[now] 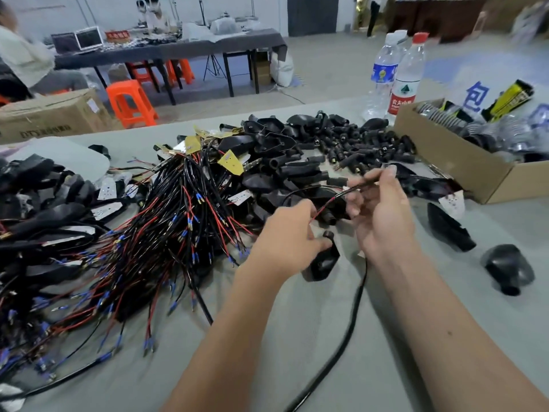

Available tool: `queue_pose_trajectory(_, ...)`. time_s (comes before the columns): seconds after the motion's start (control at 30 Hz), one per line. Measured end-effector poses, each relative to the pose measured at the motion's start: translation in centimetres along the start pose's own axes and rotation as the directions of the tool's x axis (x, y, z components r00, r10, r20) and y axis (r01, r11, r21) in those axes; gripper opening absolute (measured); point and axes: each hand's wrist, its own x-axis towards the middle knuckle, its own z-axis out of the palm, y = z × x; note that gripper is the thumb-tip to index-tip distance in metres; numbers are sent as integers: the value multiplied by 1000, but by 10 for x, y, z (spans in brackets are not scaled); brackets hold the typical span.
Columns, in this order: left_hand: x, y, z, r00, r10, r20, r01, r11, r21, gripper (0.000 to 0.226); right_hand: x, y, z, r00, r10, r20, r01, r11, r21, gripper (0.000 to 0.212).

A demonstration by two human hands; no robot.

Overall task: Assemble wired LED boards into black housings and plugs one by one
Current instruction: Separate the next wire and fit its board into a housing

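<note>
On the grey surface [297,337], the heap of wired LED boards [166,221] fills our left. At centre our left hand [285,242] grips a black housing [322,261], steadying it, while our right hand [380,212] pinches the red-and-black lead [332,199], probably for threading.

Two clear water bottles [398,75], one w/ blue label, one w/ red cap & red label, stand side by side at the far edge of a grey worktable [297,337]. Beyond it: an orange plastic stool [130,103] on the floor, just right of a brown cardboard carton [53,114]. Further back, a dark-covered table [166,52] w/ more orange stools beneath carries what appears to be a laptop [89,38], though blur hides detail.
</note>
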Motion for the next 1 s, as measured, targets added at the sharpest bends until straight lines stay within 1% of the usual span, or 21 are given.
queue_pose_trajectory(0.03,-3,3,4,997,0,76,-2,1000,19,43,0,-1,-2,1000,27,-14,-26,998,58,38)
queue_pose_trajectory(0.07,-6,5,7,993,0,118,-4,1000,31,45,1,-2,-3,998,56,-22,-53,993,106,39)
queue_pose_trajectory(0.13,-10,4,11,994,-7,106,7,1000,0,45,2,-4,-4,994,106,-1,-104,978,183,38)
queue_pose_trajectory(0.2,-13,-5,10,1000,-14,8,14,1000,-20,50,-1,-3,-1,985,149,88,-167,953,253,32)
queue_pose_trajectory(0.27,-17,-23,5,995,5,-95,-1,999,39,55,-8,1,5,965,162,207,-216,938,272,19)
queue_pose_trajectory(0.33,-23,-42,1,978,62,-199,-50,997,66,51,-16,8,13,944,164,285,-235,942,238,10)
queue_pose_trajectory(0.4,-26,-56,-2,947,77,-312,-76,997,15,42,-23,14,21,935,180,307,-251,945,210,14)
queue_pose_trajectory(0.43,-26,-61,-2,929,46,-368,-64,997,-36,38,-26,17,25,935,191,300,-257,945,201,15)
queue_pose_trajectory(0.53,-28,-65,-3,854,-143,-500,10,966,-259,20,-32,26,31,943,195,270,-253,947,198,14)
queue_pose_trajectory(0.57,-30,-67,-4,826,-198,-527,29,950,-311,19,-33,29,32,945,191,265,-249,947,203,14)
queue_pose_trajectory(0.6,-33,-70,-4,802,-249,-544,45,932,-360,22,-34,31,32,946,189,265,-247,946,210,15)
queue_pose_trajectory(0.67,-38,-72,-5,773,-347,-532,58,872,-486,25,-34,35,33,946,188,263,-244,949,199,17)
queue_pose_trajectory(0.73,-40,-73,-7,765,-395,-508,51,824,-564,21,-36,39,34,951,186,245,-224,965,138,14)
queue_pose_trajectory(0.8,-42,-72,-6,773,-388,-502,26,810,-586,19,-37,42,33,957,178,230,-201,977,78,14)
queue_pose_trajectory(0.9,-41,-70,-6,787,-379,-486,9,796,-605,18,-38,46,31,960,157,233,-173,983,52,19)
queue_pose_trajectory(1.0,-38,-69,-5,765,-429,-480,1,746,-666,18,-38,48,31,969,118,219,-128,991,35,22)
